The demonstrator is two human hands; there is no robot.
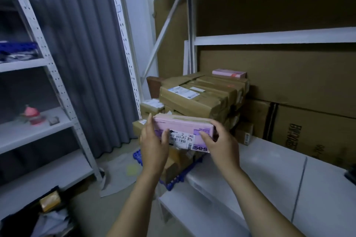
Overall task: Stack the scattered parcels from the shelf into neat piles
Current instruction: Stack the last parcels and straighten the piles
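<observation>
Head view: While both our hands reach forward, we hold one pink parcel (183,131) between them, in the air just in front of the brown stack.
Left hand (154,144): our fingers wrap the parcel's left end, thumb lying across its front face beside the white barcode label (182,139).
Right hand (219,144): our fingers close over the parcel's right end, thumb pressed on the front face.
Pink parcel: long and flat, tilted so its labelled face looks toward us; handwritten digits show on the label.
Brown parcels (198,96): taped cardboard boxes piled in layers on the white shelf (269,169), behind the parcel we hold.
Second pink box (229,73): rests on top of the brown pile, at its back.
Blue crate (183,176): sits low beside the shelf's left end, with more boxes in it.
Large cartons (308,121): stand against the back of the shelf.
Left shelving (38,121): white rack well apart from us, a pink bottle (31,115) on one level.
</observation>
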